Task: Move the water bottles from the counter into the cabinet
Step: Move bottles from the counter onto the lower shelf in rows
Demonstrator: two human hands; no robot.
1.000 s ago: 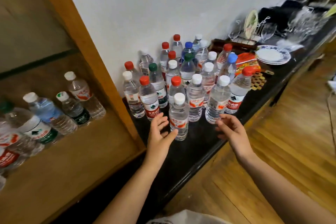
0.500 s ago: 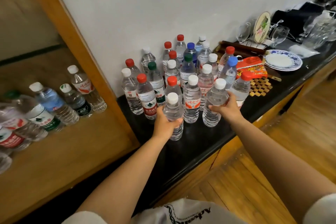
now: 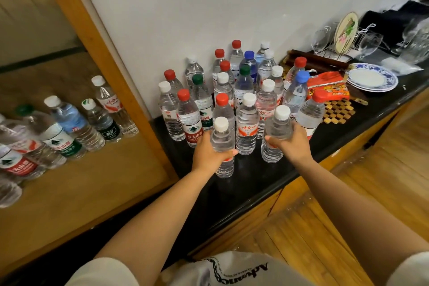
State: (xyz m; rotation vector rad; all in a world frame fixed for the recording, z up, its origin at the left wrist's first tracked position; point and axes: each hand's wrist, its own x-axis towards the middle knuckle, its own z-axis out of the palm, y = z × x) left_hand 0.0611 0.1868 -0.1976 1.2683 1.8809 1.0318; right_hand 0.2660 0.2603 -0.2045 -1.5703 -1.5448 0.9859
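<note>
Cabinet shelf (image 3: 76, 190), left of frame: about seven or eight bottles (image 3: 69, 123) stowed, some cut off by the edge. Black desk (image 3: 255, 183), centre: roughly twenty remaining bottles (image 3: 246, 90) upright in a cluster against the wall. Left hand (image 3: 207, 152) wraps a white-capped bottle (image 3: 223, 146) at the front; right hand (image 3: 293, 143) wraps another (image 3: 276, 132) beside it. Fingers curled round both. Judged under a third done.
</note>
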